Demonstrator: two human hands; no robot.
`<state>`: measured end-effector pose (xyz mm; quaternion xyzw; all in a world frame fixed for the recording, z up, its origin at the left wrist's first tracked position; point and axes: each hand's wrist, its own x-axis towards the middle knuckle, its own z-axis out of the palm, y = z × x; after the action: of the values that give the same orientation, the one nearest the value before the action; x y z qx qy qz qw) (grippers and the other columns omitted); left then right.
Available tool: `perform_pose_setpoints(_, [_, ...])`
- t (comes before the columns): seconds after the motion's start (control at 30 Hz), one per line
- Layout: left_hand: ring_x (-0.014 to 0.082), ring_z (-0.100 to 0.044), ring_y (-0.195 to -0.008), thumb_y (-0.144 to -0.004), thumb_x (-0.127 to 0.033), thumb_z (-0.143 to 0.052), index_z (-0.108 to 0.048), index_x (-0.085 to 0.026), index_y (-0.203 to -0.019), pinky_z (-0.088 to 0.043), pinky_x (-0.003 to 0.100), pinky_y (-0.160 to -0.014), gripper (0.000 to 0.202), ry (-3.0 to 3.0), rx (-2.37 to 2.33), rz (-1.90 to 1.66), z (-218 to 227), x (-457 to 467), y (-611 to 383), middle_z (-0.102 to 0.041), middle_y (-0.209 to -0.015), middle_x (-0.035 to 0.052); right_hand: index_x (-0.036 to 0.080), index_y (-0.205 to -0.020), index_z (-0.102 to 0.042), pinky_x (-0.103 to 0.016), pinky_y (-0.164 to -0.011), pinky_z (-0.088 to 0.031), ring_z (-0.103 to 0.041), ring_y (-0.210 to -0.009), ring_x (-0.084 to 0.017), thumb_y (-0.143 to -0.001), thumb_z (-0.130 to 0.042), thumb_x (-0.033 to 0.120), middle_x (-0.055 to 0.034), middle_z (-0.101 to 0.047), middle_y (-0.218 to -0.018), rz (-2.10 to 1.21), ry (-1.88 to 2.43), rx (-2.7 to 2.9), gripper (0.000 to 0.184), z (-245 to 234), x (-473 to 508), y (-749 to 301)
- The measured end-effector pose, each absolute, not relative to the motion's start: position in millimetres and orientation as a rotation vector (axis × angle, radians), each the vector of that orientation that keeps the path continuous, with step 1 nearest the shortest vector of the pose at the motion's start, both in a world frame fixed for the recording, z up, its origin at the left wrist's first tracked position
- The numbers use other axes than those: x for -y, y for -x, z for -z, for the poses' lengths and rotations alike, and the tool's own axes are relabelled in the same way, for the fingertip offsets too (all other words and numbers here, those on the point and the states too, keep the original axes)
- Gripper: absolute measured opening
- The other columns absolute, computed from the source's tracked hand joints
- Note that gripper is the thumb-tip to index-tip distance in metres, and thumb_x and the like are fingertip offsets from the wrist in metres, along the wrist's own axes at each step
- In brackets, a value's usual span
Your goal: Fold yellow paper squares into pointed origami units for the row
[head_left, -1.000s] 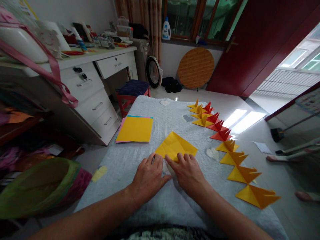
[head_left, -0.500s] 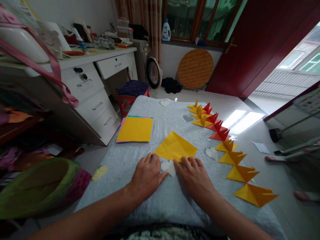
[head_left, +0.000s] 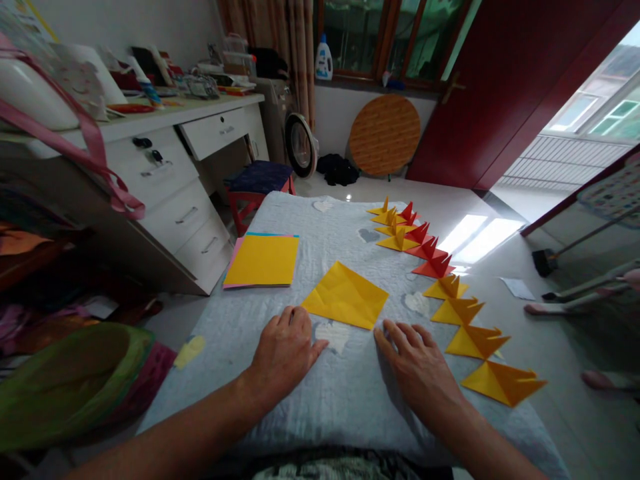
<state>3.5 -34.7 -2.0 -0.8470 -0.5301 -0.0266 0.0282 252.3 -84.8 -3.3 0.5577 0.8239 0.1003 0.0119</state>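
A folded yellow paper square (head_left: 346,295) lies flat on the light blue quilted cloth (head_left: 330,400) in front of me. My left hand (head_left: 284,350) rests flat on the cloth just below the paper's left corner, fingers stretched out, holding nothing. My right hand (head_left: 417,367) lies flat on the cloth below the paper's right corner, fingers spread, not touching the paper. A stack of coloured paper sheets (head_left: 262,261), yellow on top, sits to the upper left of the paper.
A row of several folded yellow and red paper pieces (head_left: 453,312) runs along the cloth's right side. A white desk with drawers (head_left: 190,173) and a red stool (head_left: 257,187) stand at left. A green bag (head_left: 70,380) sits at lower left. Tiled floor lies to the right.
Both hands have drawn back off the yellow paper and apart from each other; the right hand moved right and toward me. The paper now lies free on the cloth.
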Motion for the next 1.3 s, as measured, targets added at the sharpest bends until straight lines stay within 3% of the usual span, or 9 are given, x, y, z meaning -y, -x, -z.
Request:
perform_pose_setpoints(0.2, [0.0292,-0.061,-0.088,-0.089,-0.041,-0.064,-0.068,-0.01,-0.093,-0.048,0.04,-0.073,0.031,2.587,1.61,0.113,-0.7,30.6,-1.4,-0.065,-0.091,0.0132,0.024,-0.1,-0.072,-0.037,-0.088,-0.039,-0.057,-0.101,-0.024,-0.09,-0.056,0.014,-0.0067,-0.067,-0.11,0.116,-2.003,-2.537,0.021,-17.2,61.0,-243.2])
perform_pose_setpoints(0.37, [0.0293,-0.061,-0.086,-0.091,-0.034,-0.06,-0.065,-0.014,-0.088,-0.05,0.042,-0.075,0.022,2.583,1.615,0.211,-0.2,21.4,4.8,-0.064,-0.088,0.0117,0.019,-0.09,-0.067,-0.041,-0.083,-0.04,-0.054,-0.096,-0.029,-0.084,-0.068,0.041,-0.0099,-0.062,-0.098,0.141,-2.324,-2.452,0.023,-6.8,36.8,-225.6])
perform_pose_setpoints(0.47, [0.0294,-0.061,-0.096,-0.09,-0.027,-0.059,-0.063,-0.015,-0.096,-0.053,0.044,-0.083,0.014,2.621,1.581,0.36,7.6,16.5,9.0,-0.065,-0.101,0.0126,0.019,-0.081,-0.063,-0.039,-0.082,-0.04,-0.052,-0.091,-0.026,-0.081,-0.07,0.032,-0.0074,-0.061,-0.092,0.22,-2.383,-2.504,0.014,6.4,30.5,-219.5])
perform_pose_setpoints(0.57, [0.0273,-0.059,-0.115,-0.089,-0.018,-0.057,-0.054,-0.016,-0.123,-0.055,0.041,-0.092,0.034,2.739,1.485,0.642,16.7,13.5,9.9,-0.059,-0.127,0.0143,0.02,-0.077,-0.062,-0.037,-0.084,-0.039,-0.051,-0.094,-0.024,-0.082,-0.065,0.019,-0.0062,-0.061,-0.096,0.312,-2.378,-2.699,0.006,14.2,31.8,-216.6])
perform_pose_setpoints(0.67, [0.0233,-0.057,-0.125,-0.089,-0.013,-0.054,-0.041,-0.017,-0.138,-0.057,0.034,-0.092,0.052,2.91,1.448,0.852,18.5,12.7,6.6,-0.052,-0.141,0.0144,0.02,-0.081,-0.062,-0.038,-0.089,-0.037,-0.05,-0.101,-0.024,-0.082,-0.06,0.012,-0.0057,-0.061,-0.101,0.251,-2.328,-2.944,0.008,15.7,36.9,-215.4])
perform_pose_setpoints(0.77, [0.0219,-0.055,-0.129,-0.089,-0.013,-0.054,-0.044,-0.018,-0.139,-0.056,0.033,-0.096,0.051,3.034,1.418,0.927,12.8,13.5,1.0,-0.051,-0.145,0.0132,0.02,-0.083,-0.061,-0.041,-0.094,-0.034,-0.049,-0.103,-0.024,-0.081,-0.059,0.009,-0.005,-0.062,-0.101,0.093,-2.195,-3.173,0.011,14.2,41.2,-213.9])
perform_pose_setpoints(0.97, [0.0195,-0.063,-0.118,-0.089,-0.007,-0.051,-0.07,-0.021,-0.103,-0.053,0.036,-0.102,0.027,3.117,1.359,1.007,2.7,11.4,-5.6,-0.065,-0.128,0.0077,0.022,-0.088,-0.062,-0.045,-0.103,-0.032,-0.049,-0.105,-0.023,-0.086,-0.058,0.013,-0.0038,-0.063,-0.102,-0.018,-1.876,-3.343,0.009,13.3,42.2,-211.8])
perform_pose_setpoints(1.2, [0.0197,-0.063,-0.116,-0.088,-0.009,-0.053,-0.065,-0.02,-0.089,-0.051,0.039,-0.103,0.017,3.088,1.484,1.284,-9.3,-5.0,-0.8,-0.067,-0.121,0.0076,0.02,-0.133,-0.052,-0.055,-0.113,-0.025,-0.039,-0.129,-0.03,-0.083,-0.062,0.021,-0.0128,-0.051,-0.133,-0.157,-1.972,-3.152,0.051,19.1,35.4,-229.7])
perform_pose_setpoints(1.3, [0.0205,-0.062,-0.119,-0.084,-0.006,-0.054,-0.062,-0.02,-0.086,-0.049,0.042,-0.104,0.016,3.145,1.527,1.287,-7.6,-11.9,0.3,-0.066,-0.124,0.0087,0.025,-0.128,-0.058,-0.055,-0.112,-0.026,-0.039,-0.131,-0.03,-0.08,-0.06,0.013,-0.0101,-0.051,-0.136,-0.24,-2.052,-3.088,0.049,19.5,32.8,-237.5])
